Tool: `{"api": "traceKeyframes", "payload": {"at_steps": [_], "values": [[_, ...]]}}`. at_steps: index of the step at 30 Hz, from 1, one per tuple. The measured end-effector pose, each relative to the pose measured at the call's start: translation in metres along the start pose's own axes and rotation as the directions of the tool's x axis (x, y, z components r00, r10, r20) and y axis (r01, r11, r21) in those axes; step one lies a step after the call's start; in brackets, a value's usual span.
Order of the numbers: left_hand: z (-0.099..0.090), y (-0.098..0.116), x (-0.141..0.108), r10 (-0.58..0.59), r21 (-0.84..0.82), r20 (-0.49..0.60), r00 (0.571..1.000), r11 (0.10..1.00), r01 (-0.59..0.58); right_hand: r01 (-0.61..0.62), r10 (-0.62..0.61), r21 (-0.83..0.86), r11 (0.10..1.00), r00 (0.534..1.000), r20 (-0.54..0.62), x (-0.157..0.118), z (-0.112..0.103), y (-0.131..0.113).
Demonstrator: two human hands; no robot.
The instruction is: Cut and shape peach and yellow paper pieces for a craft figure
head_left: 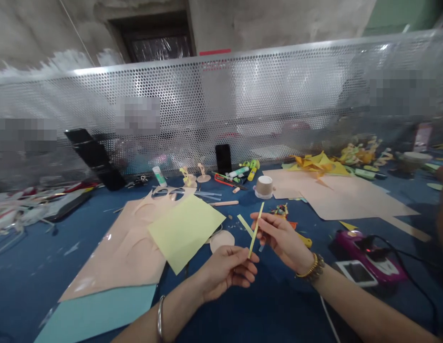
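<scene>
A narrow yellow paper strip [256, 232] is held up at a slant between my two hands. My left hand [228, 269] pinches its lower end between thumb and fingers. Higher up, my right hand [280, 236] has the same strip between thumb and fingertips. Behind the strip, a second pale yellow strip [244, 225] lies on the blue table [242, 314]. Left of my hands, a square yellow paper sheet [187, 231] rests over peach sheets [117, 252] with round cut-outs. A pale round paper disc [222, 239] lies just beyond my left hand.
At the back stand a black phone [223, 158], glue sticks [239, 172], small paper figures [188, 177] and a paper-wrapped cup [264, 186]. A purple power strip [371, 257] with cables and a white device [356, 273] lie right. Perforated metal screen [264, 105] borders the table.
</scene>
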State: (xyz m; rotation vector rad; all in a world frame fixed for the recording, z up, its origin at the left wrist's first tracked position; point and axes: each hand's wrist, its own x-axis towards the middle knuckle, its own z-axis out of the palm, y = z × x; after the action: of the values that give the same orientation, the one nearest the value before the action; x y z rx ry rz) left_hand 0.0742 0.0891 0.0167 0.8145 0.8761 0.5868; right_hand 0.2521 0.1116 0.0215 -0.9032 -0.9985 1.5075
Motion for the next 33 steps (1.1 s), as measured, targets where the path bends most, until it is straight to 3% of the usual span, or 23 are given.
{"api": "traceKeyframes", "payload": {"at_steps": [5,11,27,33], "values": [[0.0,-0.007,0.006,0.113,0.107,-0.059,0.992,0.989,-0.106,-0.026,0.036,-0.098,0.995,0.995,0.098,-0.004,0.003,0.003],[0.003,-0.008,0.006,0.252,0.276,-0.117,0.961,0.937,-0.212,0.01,0.015,-0.223,0.975,0.994,0.111,-0.005,0.007,0.002],[-0.007,-0.002,0.005,0.222,0.39,0.023,0.975,0.896,-0.213,0.048,-0.009,-0.23,0.972,0.986,0.167,0.003,0.0,0.0],[-0.012,-0.004,0.008,0.297,0.373,-0.014,0.955,0.888,-0.271,0.039,0.007,-0.242,0.969,0.982,0.186,0.005,0.002,0.0]]}}
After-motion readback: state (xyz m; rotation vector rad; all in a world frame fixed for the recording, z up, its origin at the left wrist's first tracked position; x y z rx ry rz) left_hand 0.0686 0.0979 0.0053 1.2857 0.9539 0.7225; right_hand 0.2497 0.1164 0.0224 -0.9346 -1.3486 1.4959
